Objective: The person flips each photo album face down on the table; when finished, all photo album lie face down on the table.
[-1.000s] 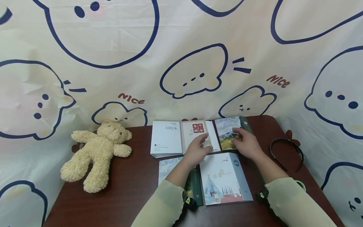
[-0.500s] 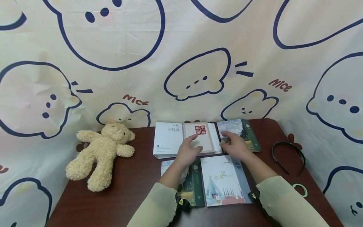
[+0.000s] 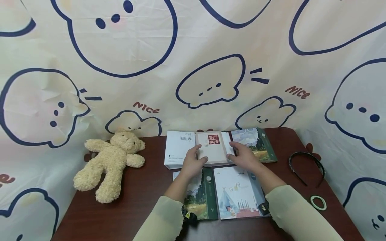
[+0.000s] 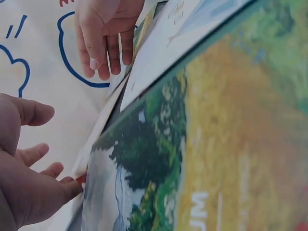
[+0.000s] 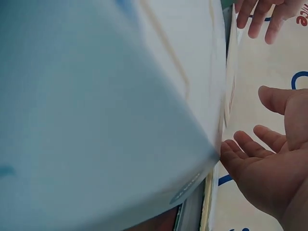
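A cream book (image 3: 215,154) with a red square of characters lies in the middle of the back row. At its left side is my left hand (image 3: 192,163), thumb and fingers spread over the edge. My right hand (image 3: 243,156) is at the right side, over a white strip beside the cream cover. In the left wrist view, the left hand (image 4: 36,178) has loosely bent, separated fingers. The right hand (image 5: 269,159) looks relaxed too in the right wrist view, its palm partly turned up. To the left of the cream book lies a white album (image 3: 180,149).
A landscape-painted album (image 3: 261,147) lies back right. In front are a green-spined painted album (image 3: 199,199) and a white tent-print album (image 3: 236,194). A plush bear (image 3: 111,164) lies left; a black headband (image 3: 307,167) and pale green ring (image 3: 318,203) lie right.
My right hand has moved left from the landscape album to the cream book's right side. The left hand has shifted left off the cover to its left edge.
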Demonstrator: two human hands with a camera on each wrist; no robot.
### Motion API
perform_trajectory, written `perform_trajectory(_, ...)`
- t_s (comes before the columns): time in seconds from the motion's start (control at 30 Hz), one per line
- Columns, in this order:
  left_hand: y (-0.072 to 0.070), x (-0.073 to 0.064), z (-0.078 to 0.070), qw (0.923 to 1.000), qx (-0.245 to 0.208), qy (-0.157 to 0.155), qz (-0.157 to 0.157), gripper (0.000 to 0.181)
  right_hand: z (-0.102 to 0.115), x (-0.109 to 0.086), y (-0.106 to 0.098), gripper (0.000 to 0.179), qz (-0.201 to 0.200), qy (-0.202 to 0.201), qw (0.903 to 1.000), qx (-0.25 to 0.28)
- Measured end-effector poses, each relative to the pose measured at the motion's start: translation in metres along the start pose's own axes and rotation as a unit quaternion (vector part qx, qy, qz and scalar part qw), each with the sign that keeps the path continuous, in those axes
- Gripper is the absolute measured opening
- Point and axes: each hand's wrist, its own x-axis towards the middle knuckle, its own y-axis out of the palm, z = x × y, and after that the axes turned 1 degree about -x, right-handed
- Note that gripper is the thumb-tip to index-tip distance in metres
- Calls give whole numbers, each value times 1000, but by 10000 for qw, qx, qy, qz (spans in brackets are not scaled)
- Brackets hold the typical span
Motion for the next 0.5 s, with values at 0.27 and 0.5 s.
perform_trajectory(0.27,-6,6,8,9995,-273,-136,112,68,4,4,8,68,58,81,9998,-155)
perform_trajectory(0.5,-8,7,10,9981,-505,-234,252,71,7,5,11,74,359,56,9989,-290)
